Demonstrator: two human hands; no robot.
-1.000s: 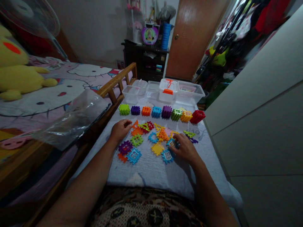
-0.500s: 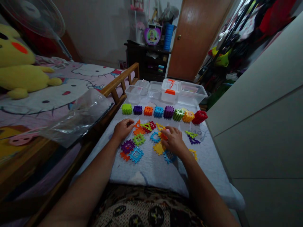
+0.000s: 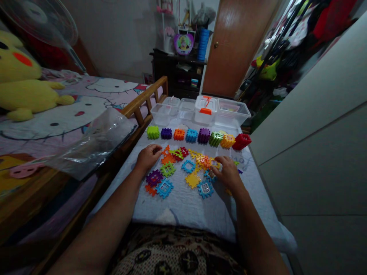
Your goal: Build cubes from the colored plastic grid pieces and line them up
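My left hand rests on the cloth with loosely bent fingers and holds nothing I can see. Just right of it lie orange tiles, a lime and red group and a green window tile. My right hand hovers low at the right-hand group, thumb and fingers apart, by the edge of a yellow tile; whether it touches that tile I cannot tell. Around it are an orange tile, a solid yellow tile, a blue frame and a blue window tile.
Stacks of interlocking tiles sorted by colour stand in a row, from lime to red. Clear plastic boxes line the far edge. A wooden bed rail borders the left, a white cabinet the right.
My right hand has moved right, off the orange and yellow tiles, uncovering them and the blue window tile. It now partly covers the green and purple pieces farther right. The left hand stays put.
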